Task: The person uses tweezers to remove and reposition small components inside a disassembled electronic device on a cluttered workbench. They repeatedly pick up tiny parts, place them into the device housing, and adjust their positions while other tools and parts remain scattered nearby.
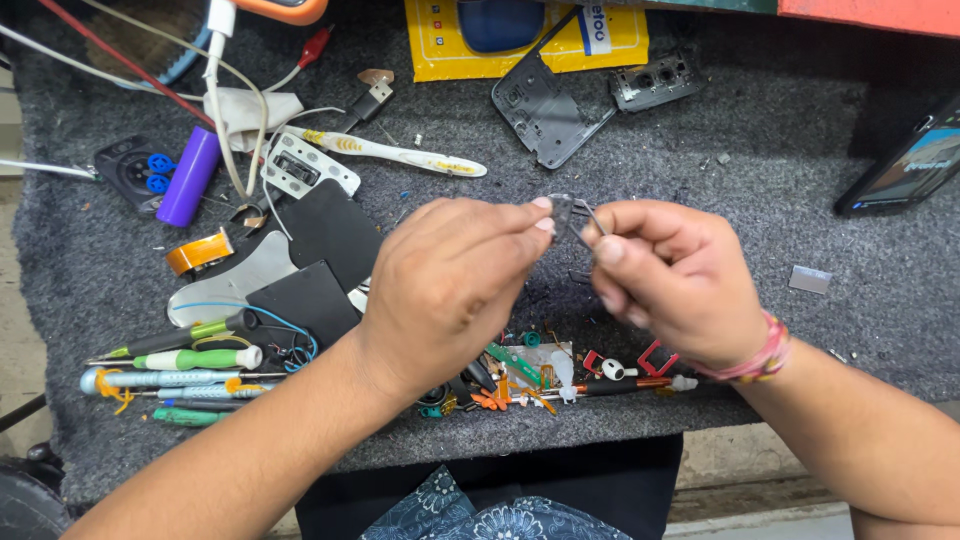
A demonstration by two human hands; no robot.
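Both hands are meeting above the middle of the grey felt mat [780, 170], and between them they are sharing one small dark metal part [561, 213]. The left hand [450, 280] is pinching the part's left edge between thumb and forefinger, fingers closed tight on it, the other fingers curled under. The right hand [675, 275] is closing from the opposite side, its thumb and forefinger gripping a thin metal sliver [594, 216] that is touching the part's right edge; whether that sliver is a tool or belongs to the part I cannot tell. The part is hanging clear of the mat, with its longer side running roughly up and down in the view, so the two hands are approaching it along a left-right line and lying about equally near. Beyond it a dark phone back frame [545, 105] is lying at a slant, and a toothbrush [390, 152] is resting to the left. Near the mat's front edge screwdrivers [190, 358] are lying side by side, well apart from the fingers.
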